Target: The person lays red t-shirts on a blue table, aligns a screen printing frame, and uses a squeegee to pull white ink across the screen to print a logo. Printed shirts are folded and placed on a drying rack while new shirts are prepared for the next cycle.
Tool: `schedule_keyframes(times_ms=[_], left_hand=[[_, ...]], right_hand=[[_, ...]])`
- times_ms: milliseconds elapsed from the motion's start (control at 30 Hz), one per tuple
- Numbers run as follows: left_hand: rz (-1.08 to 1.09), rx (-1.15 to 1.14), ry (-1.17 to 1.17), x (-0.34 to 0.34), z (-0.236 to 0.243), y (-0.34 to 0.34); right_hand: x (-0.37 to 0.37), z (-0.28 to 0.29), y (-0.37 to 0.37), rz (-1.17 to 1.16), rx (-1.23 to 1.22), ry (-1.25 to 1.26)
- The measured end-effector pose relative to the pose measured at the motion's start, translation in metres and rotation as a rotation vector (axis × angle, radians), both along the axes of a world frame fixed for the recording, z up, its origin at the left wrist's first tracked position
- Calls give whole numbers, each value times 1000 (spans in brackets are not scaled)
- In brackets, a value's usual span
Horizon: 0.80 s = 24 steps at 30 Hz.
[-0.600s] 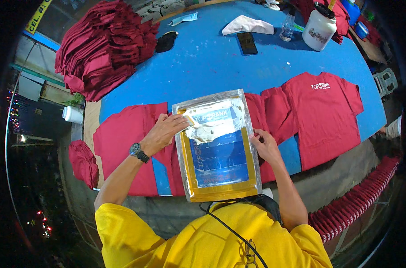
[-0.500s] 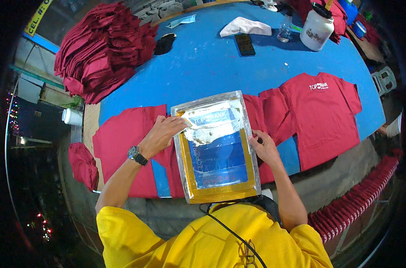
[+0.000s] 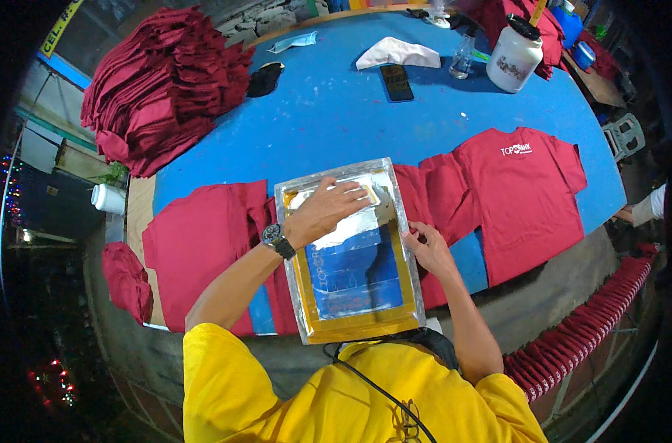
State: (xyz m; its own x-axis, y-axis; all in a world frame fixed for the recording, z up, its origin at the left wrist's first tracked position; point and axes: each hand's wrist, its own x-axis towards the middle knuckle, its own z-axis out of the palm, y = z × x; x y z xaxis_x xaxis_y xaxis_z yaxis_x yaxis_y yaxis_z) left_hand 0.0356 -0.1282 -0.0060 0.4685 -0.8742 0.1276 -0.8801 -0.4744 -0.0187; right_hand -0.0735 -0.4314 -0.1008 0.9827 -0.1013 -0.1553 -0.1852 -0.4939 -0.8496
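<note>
Printing frame: the taped rectangular frame (image 3: 362, 327) is at the near side of the blue table (image 3: 336, 118), over red cloth; its near end reaches past the table edge, close to the yellow shirt (image 3: 358, 391)
Left hand: the left hand (image 3: 327, 209) lies across the frame's far part, fingers closed over a small flat spreader (image 3: 370, 193); a dark wristwatch (image 3: 277, 240) sits on that wrist
Right hand: the right hand (image 3: 430, 249) grips the frame's right edge, thumb and fingers together there; the two hands are apart
Mesh: white paste (image 3: 345, 230) covers its far part; the nearer part shows blue
Red shirts: one shirt (image 3: 531, 199) lies flat right of the frame, a white print near its collar; more red cloth (image 3: 199, 244) spreads to the left; a tall red pile (image 3: 166, 88) stands at far left
Far side: a phone (image 3: 397, 83) beside a white cloth (image 3: 398, 54); a clear bottle (image 3: 462, 59) near a white tub (image 3: 513, 60)
Right rim: another person's hand (image 3: 625, 215) below a grey stool (image 3: 624, 136)
</note>
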Motion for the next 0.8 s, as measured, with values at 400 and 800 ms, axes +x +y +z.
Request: schedule_keyframes(times_ms=[400,800], left_hand=[[143,76,71,-30,5,91],[611,-498,499,-69,7,98]], right_hand=[[0,12,-2,-3,-22,-18],[-1,10,-9,-1,-69,-47]])
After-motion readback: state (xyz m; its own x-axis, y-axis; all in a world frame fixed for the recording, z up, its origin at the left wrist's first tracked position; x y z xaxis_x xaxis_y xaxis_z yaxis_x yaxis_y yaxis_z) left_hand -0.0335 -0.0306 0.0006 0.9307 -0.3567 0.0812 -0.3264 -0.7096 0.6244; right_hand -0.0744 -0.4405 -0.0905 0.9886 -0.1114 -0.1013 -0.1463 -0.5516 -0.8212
